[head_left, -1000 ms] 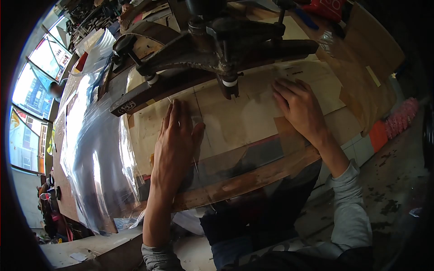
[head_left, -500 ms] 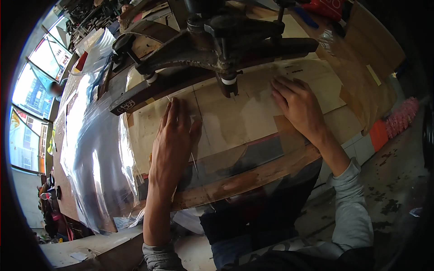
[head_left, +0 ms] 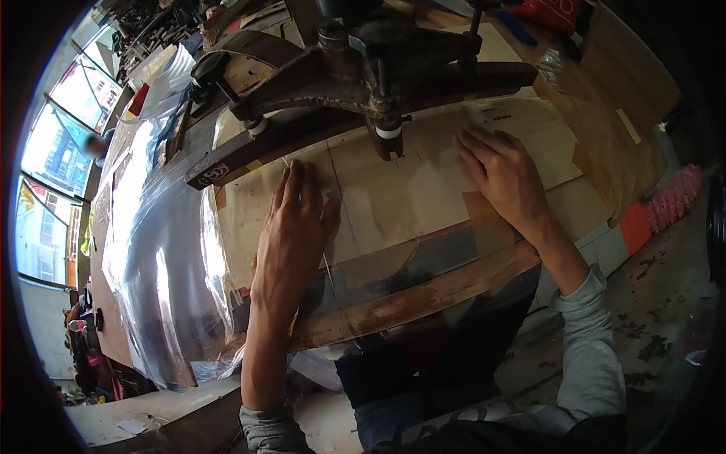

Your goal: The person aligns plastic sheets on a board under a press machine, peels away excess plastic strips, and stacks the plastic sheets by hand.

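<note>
My left hand [head_left: 293, 216] lies flat on a tan sheet [head_left: 386, 189] marked with thin dark lines, its fingers stretched forward toward a dark metal bar. A thin metal rod [head_left: 328, 274] shows beside the palm; its middle is hidden under the hand, so I cannot tell if it is gripped. On the sheet's right part rests my right hand [head_left: 505, 178], palm down, fingers extended and slightly bent, holding nothing visible. Between the hands, a slotted metal tip [head_left: 390, 147] of the cast-metal clamp frame [head_left: 325, 94] hangs over the sheet.
The long metal bar [head_left: 219, 170] crosses behind my hands. Clear plastic sheeting [head_left: 162, 250] drapes over the left side. A worn wooden edge [head_left: 401, 306] runs along the front. Brown paper [head_left: 612, 151] lies at right, near a pink fluffy duster [head_left: 674, 198]. Another person [head_left: 94, 146] appears by the windows.
The camera view has shifted very slightly. Both hands stay in the same places on the sheet.
</note>
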`<state>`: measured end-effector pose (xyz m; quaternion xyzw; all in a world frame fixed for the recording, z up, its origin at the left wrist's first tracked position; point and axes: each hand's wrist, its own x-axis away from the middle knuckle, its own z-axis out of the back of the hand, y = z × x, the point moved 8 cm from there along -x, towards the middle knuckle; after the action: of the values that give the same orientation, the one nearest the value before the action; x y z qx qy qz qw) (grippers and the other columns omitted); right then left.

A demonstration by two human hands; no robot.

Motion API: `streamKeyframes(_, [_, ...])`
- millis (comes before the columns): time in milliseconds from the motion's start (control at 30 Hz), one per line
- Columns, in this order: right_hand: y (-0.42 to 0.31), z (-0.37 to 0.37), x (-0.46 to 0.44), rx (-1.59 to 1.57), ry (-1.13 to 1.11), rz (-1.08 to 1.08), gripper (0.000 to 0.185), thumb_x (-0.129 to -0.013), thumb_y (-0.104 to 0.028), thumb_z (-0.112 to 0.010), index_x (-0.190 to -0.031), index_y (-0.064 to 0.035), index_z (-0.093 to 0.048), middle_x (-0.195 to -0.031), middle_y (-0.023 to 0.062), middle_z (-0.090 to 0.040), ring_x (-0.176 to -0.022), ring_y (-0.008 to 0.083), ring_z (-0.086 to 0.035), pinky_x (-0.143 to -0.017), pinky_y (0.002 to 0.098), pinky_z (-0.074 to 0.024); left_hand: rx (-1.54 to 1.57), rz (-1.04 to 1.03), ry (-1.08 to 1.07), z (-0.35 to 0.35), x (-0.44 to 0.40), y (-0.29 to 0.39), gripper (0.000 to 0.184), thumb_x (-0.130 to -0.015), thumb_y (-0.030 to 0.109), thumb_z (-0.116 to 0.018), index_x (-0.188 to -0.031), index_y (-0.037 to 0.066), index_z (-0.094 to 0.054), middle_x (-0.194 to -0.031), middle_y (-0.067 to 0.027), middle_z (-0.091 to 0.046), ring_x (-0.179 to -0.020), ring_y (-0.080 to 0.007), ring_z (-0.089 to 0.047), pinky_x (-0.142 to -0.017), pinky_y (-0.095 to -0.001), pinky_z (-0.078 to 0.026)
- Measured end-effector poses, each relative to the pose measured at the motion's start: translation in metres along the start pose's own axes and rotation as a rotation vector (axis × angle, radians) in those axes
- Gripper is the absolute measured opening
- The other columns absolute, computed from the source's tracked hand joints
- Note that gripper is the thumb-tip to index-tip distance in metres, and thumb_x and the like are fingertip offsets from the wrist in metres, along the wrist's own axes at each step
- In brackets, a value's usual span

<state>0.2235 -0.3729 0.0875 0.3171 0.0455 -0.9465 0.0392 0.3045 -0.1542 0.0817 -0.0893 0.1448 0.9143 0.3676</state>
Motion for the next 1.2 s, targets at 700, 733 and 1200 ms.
streamKeyframes(700, [-0.0006, 0.0026, -0.0038, -0.02, -0.008, -0.04, 0.019, -0.086, -0.009, -0.061, -0.101, 0.0009, -0.066, -0.104, 0.014, -0.067, -0.092, 0.031, -0.064, -0.085, 0.0381, -0.051, -0.013, 0.008, 0.016, -0.0043, 0.0001, -0.0055, 0.054, -0.091, 0.023, -0.057, -0.131, -0.01, -0.043, -0.136, -0.0293, -0.042, -0.124, -0.0398, -0.046, -0.102, -0.0427, -0.042])
streamKeyframes(733, [0.0002, 0.002, -0.0041, -0.013, -0.015, -0.048, 0.019, -0.086, -0.009, -0.061, -0.102, 0.0006, -0.066, -0.105, 0.0142, -0.067, -0.092, 0.0314, -0.064, -0.084, 0.038, -0.0513, -0.017, 0.016, 0.011, -0.0009, 0.0, -0.0031, 0.053, -0.092, 0.023, -0.056, -0.132, -0.009, -0.043, -0.138, -0.0285, -0.041, -0.123, -0.0402, -0.047, -0.101, -0.0433, -0.043])
streamKeyframes(1200, [0.002, -0.0008, -0.0036, -0.004, -0.072, -0.078, 0.023, -0.087, -0.008, -0.061, -0.108, -0.0003, -0.066, -0.112, 0.014, -0.066, -0.099, 0.0311, -0.063, -0.086, 0.0378, -0.0516, 0.0, -0.028, 0.062, 0.0002, -0.0013, -0.0036, 0.05, -0.092, 0.02, -0.055, -0.13, -0.01, -0.043, -0.135, -0.0302, -0.042, -0.118, -0.0418, -0.051, -0.096, -0.0435, -0.047])
